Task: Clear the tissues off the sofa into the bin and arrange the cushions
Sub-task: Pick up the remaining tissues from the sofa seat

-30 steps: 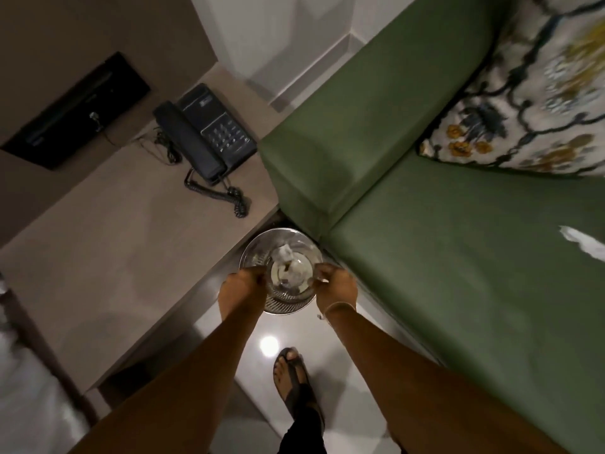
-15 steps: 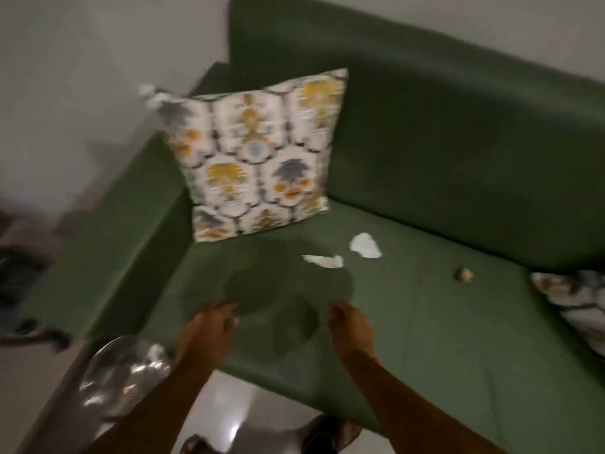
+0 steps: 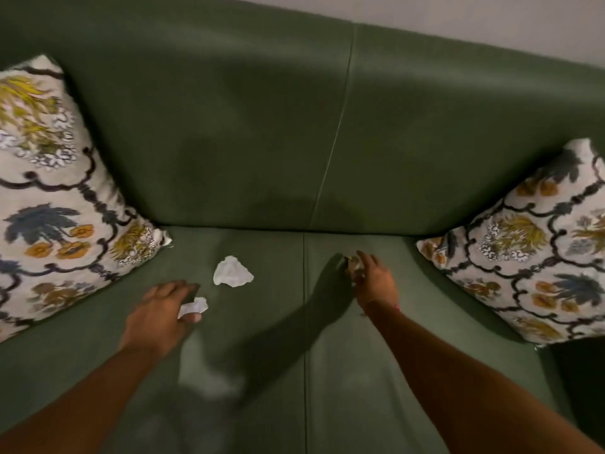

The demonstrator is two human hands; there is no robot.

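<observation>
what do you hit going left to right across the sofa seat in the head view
left cushion → left hand → small tissue at its fingertips → larger white tissue → seat seam → brownish crumpled scrap → right hand closing on it → right cushion

sofa (image 3: 262, 132): plain dark green, one lighter seam down the back and seat
left cushion (image 3: 49, 198): off-white ground, black scrolling lattice, yellow, orange and blue-grey flowers
right cushion (image 3: 530, 257): same off-white floral print
loose tissue (image 3: 231, 272): white
tissue at left hand (image 3: 193, 306): white
wall (image 3: 458, 14): pale grey
</observation>
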